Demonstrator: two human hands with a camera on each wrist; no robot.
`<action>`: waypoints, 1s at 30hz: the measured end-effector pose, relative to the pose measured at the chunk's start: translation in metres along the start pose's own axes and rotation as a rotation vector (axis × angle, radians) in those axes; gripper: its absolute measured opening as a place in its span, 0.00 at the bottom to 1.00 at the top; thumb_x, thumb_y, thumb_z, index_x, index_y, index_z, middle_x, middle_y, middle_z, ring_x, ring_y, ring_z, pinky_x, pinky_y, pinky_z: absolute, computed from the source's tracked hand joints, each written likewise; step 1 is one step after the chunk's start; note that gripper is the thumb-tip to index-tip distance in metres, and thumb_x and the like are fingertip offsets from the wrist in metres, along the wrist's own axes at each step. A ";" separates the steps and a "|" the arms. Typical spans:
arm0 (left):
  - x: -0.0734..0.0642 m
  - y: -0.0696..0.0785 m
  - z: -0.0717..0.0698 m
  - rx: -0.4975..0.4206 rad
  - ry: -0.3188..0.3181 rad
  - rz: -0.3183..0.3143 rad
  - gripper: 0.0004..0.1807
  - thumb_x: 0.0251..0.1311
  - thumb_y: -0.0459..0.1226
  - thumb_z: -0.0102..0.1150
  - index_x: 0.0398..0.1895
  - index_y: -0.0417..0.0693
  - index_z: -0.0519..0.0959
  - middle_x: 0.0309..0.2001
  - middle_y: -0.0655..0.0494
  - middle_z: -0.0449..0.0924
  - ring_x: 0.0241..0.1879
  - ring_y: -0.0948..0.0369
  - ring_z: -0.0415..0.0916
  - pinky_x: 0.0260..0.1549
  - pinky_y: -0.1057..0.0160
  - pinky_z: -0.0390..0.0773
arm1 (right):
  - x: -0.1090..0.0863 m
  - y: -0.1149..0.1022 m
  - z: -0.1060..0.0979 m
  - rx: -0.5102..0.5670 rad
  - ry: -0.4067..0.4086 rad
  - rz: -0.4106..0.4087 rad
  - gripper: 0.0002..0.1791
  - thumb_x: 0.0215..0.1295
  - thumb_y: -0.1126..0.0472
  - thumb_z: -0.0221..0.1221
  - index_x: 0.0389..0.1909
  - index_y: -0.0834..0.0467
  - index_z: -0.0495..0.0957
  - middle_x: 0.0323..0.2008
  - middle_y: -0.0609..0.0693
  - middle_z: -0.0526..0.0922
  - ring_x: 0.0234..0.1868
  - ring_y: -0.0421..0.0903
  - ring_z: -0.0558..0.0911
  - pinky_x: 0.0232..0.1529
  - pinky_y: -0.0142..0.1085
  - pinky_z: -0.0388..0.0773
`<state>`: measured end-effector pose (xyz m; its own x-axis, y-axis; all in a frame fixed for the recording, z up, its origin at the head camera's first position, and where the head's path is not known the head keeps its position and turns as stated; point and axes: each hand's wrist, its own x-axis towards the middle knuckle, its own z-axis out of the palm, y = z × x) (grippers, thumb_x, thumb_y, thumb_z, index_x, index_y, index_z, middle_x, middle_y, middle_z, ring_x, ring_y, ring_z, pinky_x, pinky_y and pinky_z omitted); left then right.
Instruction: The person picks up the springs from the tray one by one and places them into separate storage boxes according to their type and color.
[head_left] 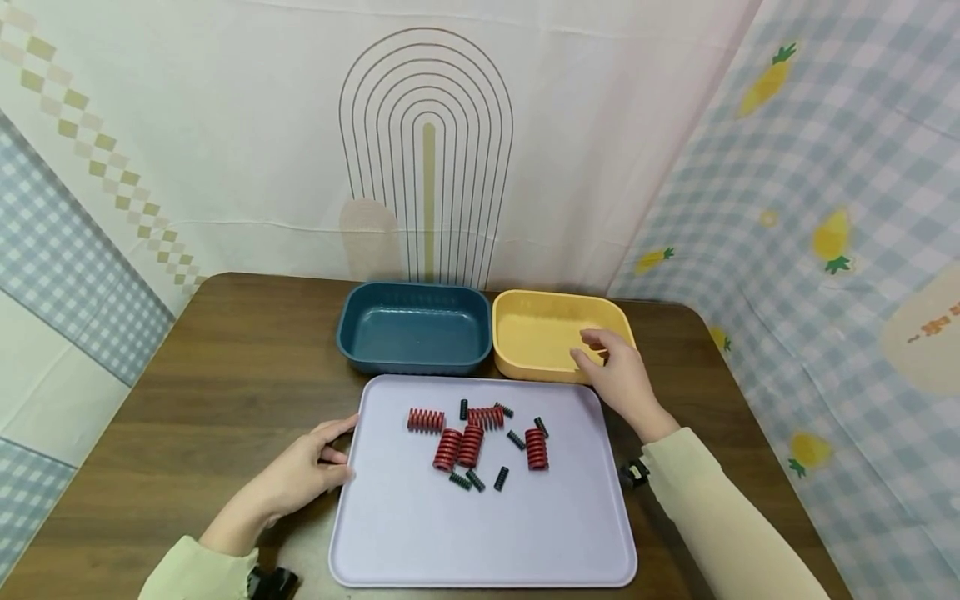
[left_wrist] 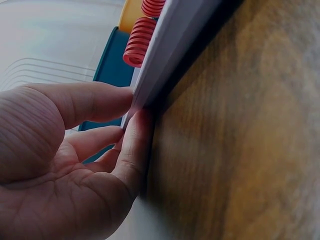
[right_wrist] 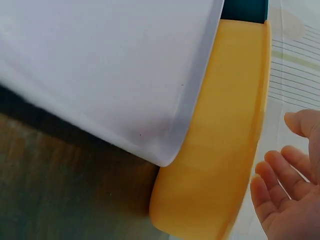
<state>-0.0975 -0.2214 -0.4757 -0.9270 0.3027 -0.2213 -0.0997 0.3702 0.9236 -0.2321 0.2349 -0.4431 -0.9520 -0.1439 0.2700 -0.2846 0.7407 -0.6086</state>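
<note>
My left hand (head_left: pixel 303 467) rests at the left rim of a pale lilac tray (head_left: pixel 480 537); in the left wrist view its thumb and fingertips touch that rim. On the tray lie several thick red coil springs (head_left: pixel 447 450), most of them grouped in the upper middle. Several small dark green springs (head_left: pixel 501 477) are scattered among them. Over the near right part of a yellow bin (head_left: pixel 536 371), my right hand (head_left: pixel 618 371) hovers with fingers loosely bent and thumb apart, holding nothing. The right wrist view shows its fingers (right_wrist: pixel 295 185) spread beside the bin's wall.
A dark teal bin (head_left: pixel 416 367) stands left of the yellow one, both behind the tray on a brown wooden table (head_left: pixel 225 358). Printed cloths (head_left: pixel 600 150) hang behind the table and along its sides.
</note>
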 end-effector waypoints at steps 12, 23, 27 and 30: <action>0.000 -0.003 -0.003 0.006 0.009 -0.016 0.41 0.57 0.28 0.64 0.73 0.43 0.59 0.68 0.42 0.57 0.46 0.52 0.73 0.37 0.65 0.78 | -0.029 -0.013 -0.006 0.038 -0.104 -0.153 0.23 0.61 0.51 0.66 0.54 0.59 0.79 0.48 0.53 0.81 0.46 0.48 0.79 0.47 0.46 0.77; -0.001 -0.001 -0.002 0.002 -0.006 -0.015 0.40 0.58 0.28 0.63 0.74 0.42 0.57 0.68 0.41 0.56 0.46 0.51 0.72 0.38 0.65 0.78 | -0.051 -0.021 0.000 0.043 -0.236 -0.198 0.25 0.57 0.45 0.67 0.52 0.52 0.80 0.46 0.48 0.82 0.45 0.46 0.79 0.46 0.48 0.76; 0.000 -0.001 -0.001 0.016 -0.006 -0.012 0.40 0.58 0.27 0.63 0.73 0.41 0.58 0.68 0.41 0.57 0.46 0.51 0.72 0.38 0.65 0.78 | -0.056 -0.023 0.004 0.052 -0.287 -0.203 0.26 0.56 0.46 0.69 0.52 0.56 0.80 0.47 0.50 0.82 0.45 0.46 0.79 0.47 0.47 0.76; 0.001 -0.001 0.000 0.016 -0.005 -0.012 0.40 0.57 0.27 0.63 0.73 0.41 0.58 0.67 0.41 0.57 0.46 0.51 0.72 0.38 0.65 0.78 | -0.059 -0.023 0.009 0.047 -0.330 -0.209 0.29 0.56 0.45 0.69 0.53 0.58 0.79 0.47 0.50 0.81 0.45 0.45 0.79 0.47 0.45 0.77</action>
<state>-0.0978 -0.2212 -0.4768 -0.9241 0.3023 -0.2336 -0.1046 0.3878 0.9158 -0.1702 0.2206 -0.4514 -0.8556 -0.4977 0.1421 -0.4741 0.6434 -0.6011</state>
